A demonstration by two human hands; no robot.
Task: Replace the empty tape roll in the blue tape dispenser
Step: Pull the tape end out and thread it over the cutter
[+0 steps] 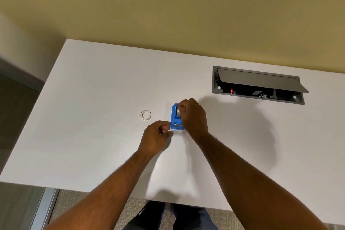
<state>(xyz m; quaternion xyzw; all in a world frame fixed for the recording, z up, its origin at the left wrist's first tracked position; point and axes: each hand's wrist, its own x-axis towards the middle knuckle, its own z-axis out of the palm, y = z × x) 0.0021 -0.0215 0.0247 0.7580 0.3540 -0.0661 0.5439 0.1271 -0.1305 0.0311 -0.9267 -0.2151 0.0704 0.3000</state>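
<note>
The blue tape dispenser (175, 119) stands on the white table (93, 99) near its middle, cutter end toward me. My left hand (155, 137) pinches the dispenser's near left corner with thumb and fingers. My right hand (193, 115) curls over the dispenser's right side, its fingertips pinching something pale, a tape roll or strip, at the top opening. A small clear ring, a tape roll core (145, 114), lies flat on the table to the left of the dispenser, apart from both hands. Most of the dispenser's right half is hidden under my right hand.
A recessed grey cable box (258, 85) with its lid propped open sits in the table at the back right. A yellow wall runs behind the far table edge. The table's left edge drops to the floor.
</note>
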